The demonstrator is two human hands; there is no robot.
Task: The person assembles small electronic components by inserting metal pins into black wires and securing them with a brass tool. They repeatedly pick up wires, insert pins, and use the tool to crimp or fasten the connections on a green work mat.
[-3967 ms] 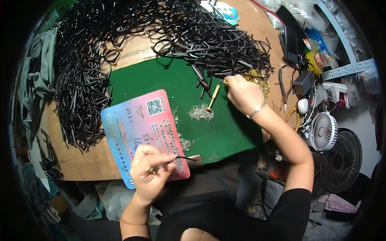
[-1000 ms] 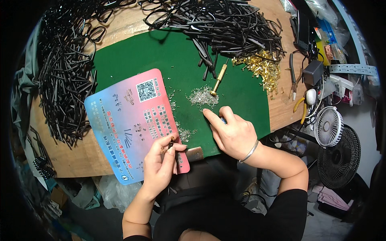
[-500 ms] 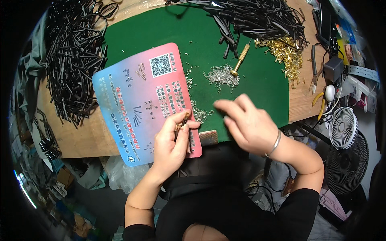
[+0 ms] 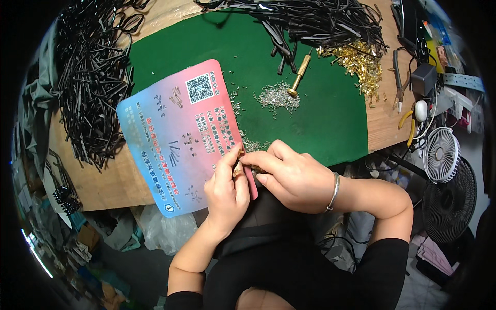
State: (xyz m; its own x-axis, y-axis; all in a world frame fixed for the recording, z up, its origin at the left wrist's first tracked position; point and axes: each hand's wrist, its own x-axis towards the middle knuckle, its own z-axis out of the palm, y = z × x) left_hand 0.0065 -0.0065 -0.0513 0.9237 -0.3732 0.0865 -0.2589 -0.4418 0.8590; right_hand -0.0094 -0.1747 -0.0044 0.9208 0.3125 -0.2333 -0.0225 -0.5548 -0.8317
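My left hand [image 4: 226, 192] is closed over the lower right edge of a pink and blue printed mat [image 4: 178, 123]. Between its thumb and fingers it pinches a small gold-coloured metal piece [image 4: 237, 169]. My right hand [image 4: 299, 181], a silver bangle on its wrist, meets the left fingertips from the right. Its thumb and forefinger are pinched together, and whatever lies between them is too small or hidden to make out. Just beyond the hands lies a small scatter of tiny silver screws [image 4: 253, 144]. A larger heap of silver screws [image 4: 279, 98] is farther off on the green cloth [image 4: 325, 116].
A slim brass screwdriver [image 4: 300, 73] rests beside the screw heap. Gold-coloured metal pieces [image 4: 364, 72] are piled at the right back. Heaps of black eyeglass temples [image 4: 98, 82] lie at left and far back. Pliers [image 4: 406, 120] and a white fan [image 4: 441, 154] are at the right.
My right hand has moved left from above the cloth to my left hand's fingertips, its fingers closing to a pinch. The left hand stays in about the same place, still gripping.
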